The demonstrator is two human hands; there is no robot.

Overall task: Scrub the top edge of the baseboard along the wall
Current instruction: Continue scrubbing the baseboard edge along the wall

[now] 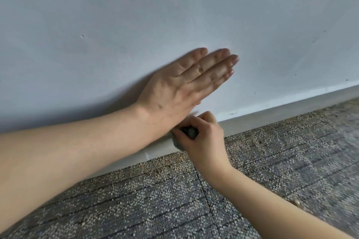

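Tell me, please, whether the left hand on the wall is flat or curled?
Flat. The left hand rests against the wall with its fingers straight and close together.

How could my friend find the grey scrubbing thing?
Follow the white wall down to the pale baseboard above the speckled carpet. There the right hand grips a small dark grey wad against the baseboard's top edge, just below the left hand lying flat on the wall. It is the only dark thing along that pale strip.

A speckled grey-and-tan carpet (136,200) covers the near floor. Thin dark seams (206,196) divide it into tiles. Its right part looks blurred.
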